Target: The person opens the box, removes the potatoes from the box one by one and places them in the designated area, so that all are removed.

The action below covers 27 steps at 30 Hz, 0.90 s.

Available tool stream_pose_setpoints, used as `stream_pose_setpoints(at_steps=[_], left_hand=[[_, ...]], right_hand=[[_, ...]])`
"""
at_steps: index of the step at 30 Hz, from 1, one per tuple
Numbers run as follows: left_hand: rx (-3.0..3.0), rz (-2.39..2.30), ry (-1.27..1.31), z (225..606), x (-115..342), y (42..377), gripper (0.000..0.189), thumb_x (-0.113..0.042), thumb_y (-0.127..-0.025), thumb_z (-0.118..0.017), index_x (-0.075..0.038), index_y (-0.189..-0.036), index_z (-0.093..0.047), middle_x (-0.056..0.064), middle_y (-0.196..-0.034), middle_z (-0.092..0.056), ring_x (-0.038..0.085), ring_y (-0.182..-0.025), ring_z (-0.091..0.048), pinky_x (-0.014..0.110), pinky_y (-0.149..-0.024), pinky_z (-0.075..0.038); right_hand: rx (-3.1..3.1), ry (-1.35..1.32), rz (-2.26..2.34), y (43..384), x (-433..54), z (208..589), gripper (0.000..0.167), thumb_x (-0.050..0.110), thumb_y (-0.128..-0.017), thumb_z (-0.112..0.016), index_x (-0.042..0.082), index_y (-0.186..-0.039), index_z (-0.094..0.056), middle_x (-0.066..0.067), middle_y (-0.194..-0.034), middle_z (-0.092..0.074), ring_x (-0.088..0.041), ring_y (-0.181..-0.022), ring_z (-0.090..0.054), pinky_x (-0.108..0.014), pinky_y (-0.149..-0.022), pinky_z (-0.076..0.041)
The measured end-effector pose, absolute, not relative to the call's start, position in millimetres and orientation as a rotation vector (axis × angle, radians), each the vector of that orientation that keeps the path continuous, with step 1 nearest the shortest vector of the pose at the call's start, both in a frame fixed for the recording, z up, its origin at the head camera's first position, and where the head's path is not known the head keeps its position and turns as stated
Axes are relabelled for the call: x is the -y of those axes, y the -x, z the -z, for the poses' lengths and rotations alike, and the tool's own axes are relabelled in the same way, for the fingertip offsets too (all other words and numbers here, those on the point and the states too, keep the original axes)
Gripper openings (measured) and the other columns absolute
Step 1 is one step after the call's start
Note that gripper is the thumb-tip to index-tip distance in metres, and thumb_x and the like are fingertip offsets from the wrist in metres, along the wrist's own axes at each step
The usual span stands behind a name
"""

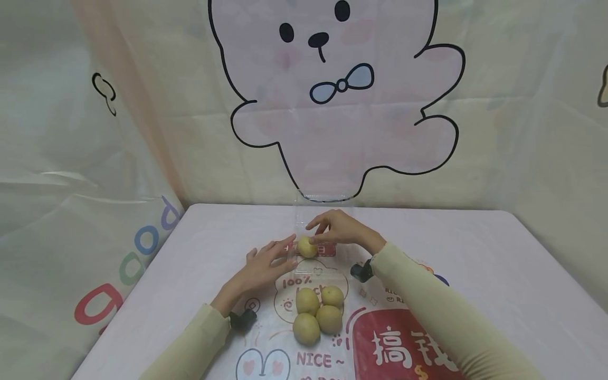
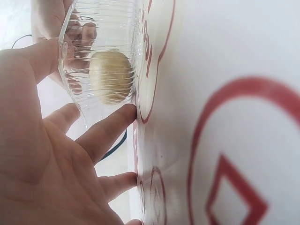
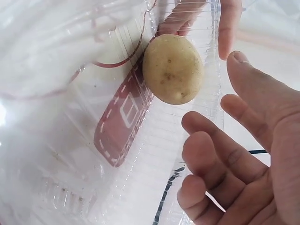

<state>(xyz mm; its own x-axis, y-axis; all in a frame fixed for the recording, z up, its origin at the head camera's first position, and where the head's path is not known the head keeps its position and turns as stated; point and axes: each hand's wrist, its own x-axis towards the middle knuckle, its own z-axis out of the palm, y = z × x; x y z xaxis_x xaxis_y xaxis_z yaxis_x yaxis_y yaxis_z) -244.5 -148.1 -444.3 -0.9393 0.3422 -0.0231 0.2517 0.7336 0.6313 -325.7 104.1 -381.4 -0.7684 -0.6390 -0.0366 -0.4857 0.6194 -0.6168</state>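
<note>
A clear ribbed plastic box [image 3: 70, 164] sits on the table, with one round yellowish potato-like item [image 3: 172, 69] inside, near its left wall. My left hand [image 1: 267, 266] is at the box's left side, fingers spread and fairly straight. In the left wrist view its thumb touches the plastic wall and fingertips rest on the tabletop. Over the box hovers my right hand [image 1: 339, 228], fingers loosely bent and holding nothing; a gap shows between them and the item in the right wrist view. Several matching round items [image 1: 306, 328] lie grouped on the table nearer to me.
A clear lid-like plastic flap [image 1: 323, 214] extends behind the box. The white table [image 1: 237, 227] has printed cartoons and a red panel [image 1: 394, 343] at front right. A curtain with a bear drawing [image 1: 323, 132] hangs behind.
</note>
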Motion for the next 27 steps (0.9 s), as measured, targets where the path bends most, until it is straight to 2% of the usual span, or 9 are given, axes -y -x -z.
stream_pose_setpoints(at_steps=[7, 10, 14, 21, 27], left_hand=[[-2.791, -0.990, -0.486, 443.0, 148.7, 243.3, 0.071, -0.064, -0.097, -0.054, -0.045, -0.160, -0.026, 0.003, -0.147, -0.061, 0.032, -0.156, -0.026, 0.071, -0.122, 0.002], [-2.780, -1.000, -0.489, 441.6, 148.8, 241.5, 0.071, -0.063, -0.098, -0.053, -0.044, -0.160, -0.025, 0.003, -0.148, -0.060, 0.034, -0.158, -0.021, 0.071, -0.122, 0.003], [-2.770, -1.011, -0.493, 440.8, 148.8, 240.4, 0.071, -0.062, -0.098, -0.054, -0.045, -0.160, -0.025, 0.003, -0.148, -0.060, 0.035, -0.159, -0.017, 0.071, -0.122, 0.003], [-2.772, -1.013, -0.491, 441.3, 150.0, 240.7, 0.070, -0.064, -0.097, -0.053, -0.045, -0.160, -0.026, 0.003, -0.147, -0.060, 0.033, -0.159, -0.018, 0.070, -0.122, 0.002], [-2.776, -1.013, -0.501, 442.4, 150.1, 242.0, 0.070, -0.063, -0.098, -0.053, -0.044, -0.160, -0.026, 0.002, -0.147, -0.061, 0.035, -0.158, -0.019, 0.071, -0.121, 0.002]], right_hand=[[-2.549, 0.918, 0.857, 328.3, -102.3, 382.8, 0.045, 0.032, -0.089, -0.079, 0.010, -0.128, -0.071, -0.011, -0.111, -0.078, -0.027, -0.102, -0.071, -0.037, -0.081, -0.058], [-2.532, 0.916, 0.837, 328.7, -102.1, 382.5, 0.045, 0.032, -0.089, -0.080, 0.012, -0.128, -0.071, -0.011, -0.112, -0.078, -0.024, -0.100, -0.072, -0.035, -0.079, -0.059], [-2.506, 0.898, 0.830, 328.5, -101.8, 380.3, 0.045, 0.030, -0.089, -0.080, 0.011, -0.129, -0.070, -0.012, -0.114, -0.077, -0.019, -0.094, -0.072, -0.032, -0.074, -0.060], [-2.493, 0.872, 0.823, 328.8, -100.0, 379.1, 0.045, 0.029, -0.089, -0.080, 0.011, -0.129, -0.070, -0.013, -0.114, -0.077, -0.016, -0.089, -0.073, -0.031, -0.072, -0.060], [-2.475, 0.830, 0.836, 330.2, -100.3, 383.1, 0.045, 0.028, -0.088, -0.081, 0.014, -0.130, -0.070, -0.013, -0.113, -0.078, -0.024, -0.071, -0.072, -0.030, -0.062, -0.057]])
